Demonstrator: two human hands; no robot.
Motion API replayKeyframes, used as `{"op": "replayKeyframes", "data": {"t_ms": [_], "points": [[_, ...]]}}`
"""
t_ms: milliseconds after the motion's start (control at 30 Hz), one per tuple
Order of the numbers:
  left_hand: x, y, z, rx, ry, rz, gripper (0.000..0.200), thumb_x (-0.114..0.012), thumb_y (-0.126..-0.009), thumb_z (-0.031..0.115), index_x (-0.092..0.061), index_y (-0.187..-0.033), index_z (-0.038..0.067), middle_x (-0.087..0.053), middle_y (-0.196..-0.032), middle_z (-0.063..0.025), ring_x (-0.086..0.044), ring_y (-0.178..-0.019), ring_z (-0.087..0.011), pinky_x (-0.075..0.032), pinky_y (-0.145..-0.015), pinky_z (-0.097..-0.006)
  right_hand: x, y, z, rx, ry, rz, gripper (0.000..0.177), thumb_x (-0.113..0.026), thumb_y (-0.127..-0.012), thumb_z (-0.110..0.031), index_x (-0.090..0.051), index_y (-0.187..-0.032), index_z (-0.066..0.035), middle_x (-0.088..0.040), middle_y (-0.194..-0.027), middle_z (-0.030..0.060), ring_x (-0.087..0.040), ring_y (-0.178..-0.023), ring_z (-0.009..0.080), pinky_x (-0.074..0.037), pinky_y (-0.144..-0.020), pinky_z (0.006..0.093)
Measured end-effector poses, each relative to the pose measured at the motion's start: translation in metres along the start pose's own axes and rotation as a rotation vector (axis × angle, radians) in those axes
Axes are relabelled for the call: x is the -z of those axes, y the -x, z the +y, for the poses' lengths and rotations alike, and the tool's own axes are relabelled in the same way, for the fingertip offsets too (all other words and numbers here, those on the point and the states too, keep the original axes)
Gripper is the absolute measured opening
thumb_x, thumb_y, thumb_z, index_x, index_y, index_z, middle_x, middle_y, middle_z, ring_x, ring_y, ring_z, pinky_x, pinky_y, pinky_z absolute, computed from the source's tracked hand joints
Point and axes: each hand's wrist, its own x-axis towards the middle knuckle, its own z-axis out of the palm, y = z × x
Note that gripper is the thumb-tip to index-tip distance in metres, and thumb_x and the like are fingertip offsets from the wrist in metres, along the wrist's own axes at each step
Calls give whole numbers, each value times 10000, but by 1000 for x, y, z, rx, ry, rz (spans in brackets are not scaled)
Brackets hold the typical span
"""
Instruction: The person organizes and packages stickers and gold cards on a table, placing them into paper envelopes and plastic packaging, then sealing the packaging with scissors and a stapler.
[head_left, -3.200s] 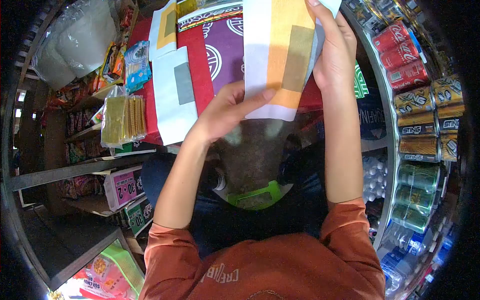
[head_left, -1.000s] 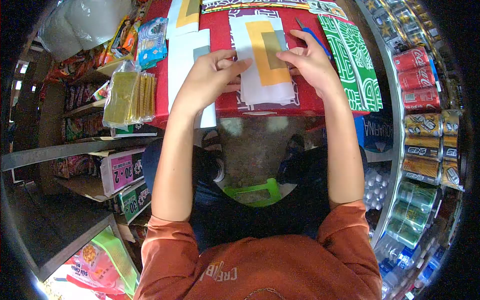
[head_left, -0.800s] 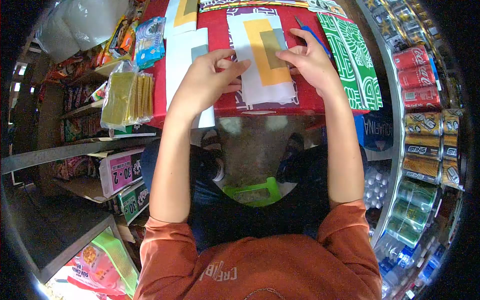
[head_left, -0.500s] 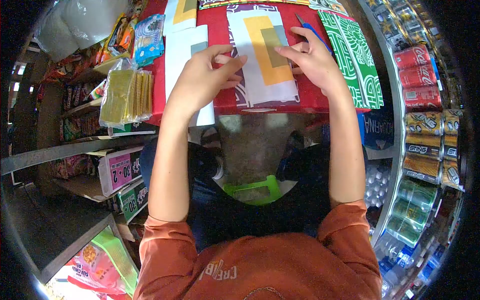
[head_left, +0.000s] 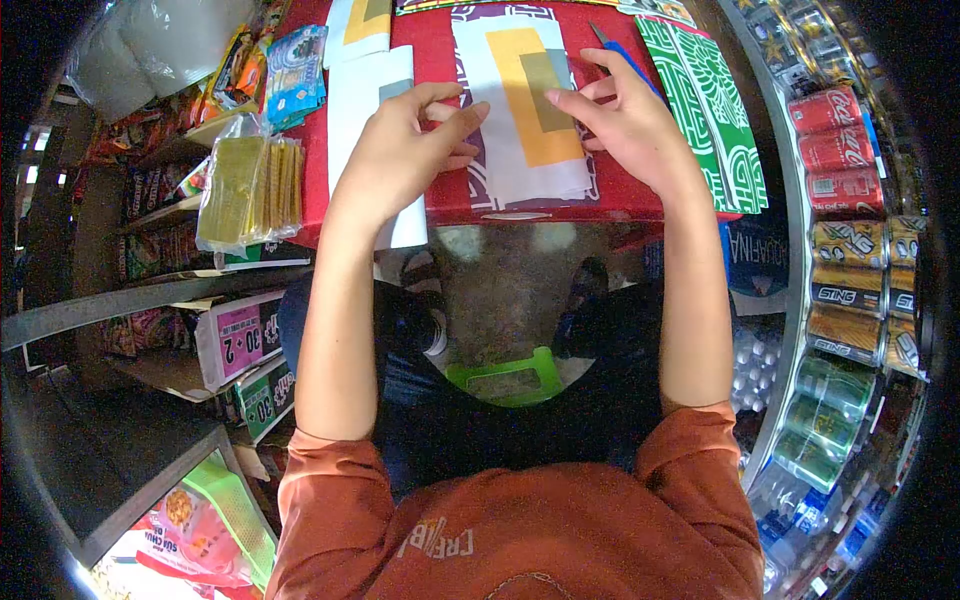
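Beside right hand (head_left: pixel 640 130), blue-handled tool (head_left: pixel 630 58)

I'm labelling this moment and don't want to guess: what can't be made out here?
All in the head view:
- Whether the right hand touches the central paper stack; seen from above.
- How many sheets that stack has; they overlap.
- The part of the long white paper under the left hand.
- The full handle of the blue-handled tool; the right hand covers some.
- The far end of the yellow-patterned paper; cut off by the top edge.
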Motion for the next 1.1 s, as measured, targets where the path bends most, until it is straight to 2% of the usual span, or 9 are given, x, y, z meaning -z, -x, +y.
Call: {"op": "replayKeyframes", "data": {"t_ms": [67,167,600,700,800,900,1033,1100], "points": [[-1,1,1,1,-9,6,475,-654,-990,233,-542,-1370,-30,-674,-1059,-83,-696,-900,-161,-583,-786,-277,3,2,-8,-87,-23,-73,703,-757,-906,-359,-451,-1447,-31,-581,-1086,133,-641,-953,212,-593,-750,345],[-1,2,3,9,-6,7,465,-644,-994,222,-540,-1373,-27,-671,-1066,-84,-695,-906,-163,-584,-790,-277,-2,1,1,79,-3,22,665,-777,-866,-373,-535,-1321,47,-705,-835,136,-689,-760,223,-534,-705,346],[0,2,3,13,-17,5,440,-640,-1001,229,-563,-1345,-34,-654,-1028,-60,-699,-876,-168,-597,-802,-284,-2,2,-4,65,-18,-3,645,-779,-866,-384,-562,-1305,35,-696,-863,136,-689,-790,219,-538,-719,343],[2,7,10,36,23,18,430,-630,-1006,228,-564,-1344,-28,-674,-1084,-77,-702,-891,-169,-597,-799,-282,1,1,-1,57,44,14,619,-775,-863,-401,-586,-1288,8,-694,-895,136,-695,-815,236,-541,-734,347],[6,4,9,-7,74,37,398,-622,-1009,231,-590,-1321,-14,-693,-1123,-95,-709,-895,-172,-599,-786,-289,6,3,-8,47,112,30,572,-760,-862,-415,-616,-1263,-33,-696,-936,137,-694,-828,276,-545,-766,369],[6,2,18,-112,35,103,369,-617,-1014,246,-621,-1290,0,-707,-1121,-106,-712,-861,-171,-603,-770,-294,6,10,-29,82,223,136,563,-754,-863,-405,-618,-1257,-26,-699,-951,142,-691,-840,278,-543,-777,380],[2,5,33,-341,153,298,272,-643,-995,192,-678,-1171,-12,-719,-923,-101,-696,-753,-136,-571,-620,-255,-13,3,-54,211,197,155,501,-755,-864,-369,-640,-1229,-46,-708,-958,137,-697,-837,270,-543,-772,384],[3,5,36,-424,277,373,265,-634,-1004,204,-669,-1166,-3,-723,-924,-97,-687,-756,-122,-556,-613,-257,-32,-2,-74,219,132,104,466,-755,-866,-351,-651,-1213,-58,-714,-945,130,-699,-817,268,-544,-760,382]]}}
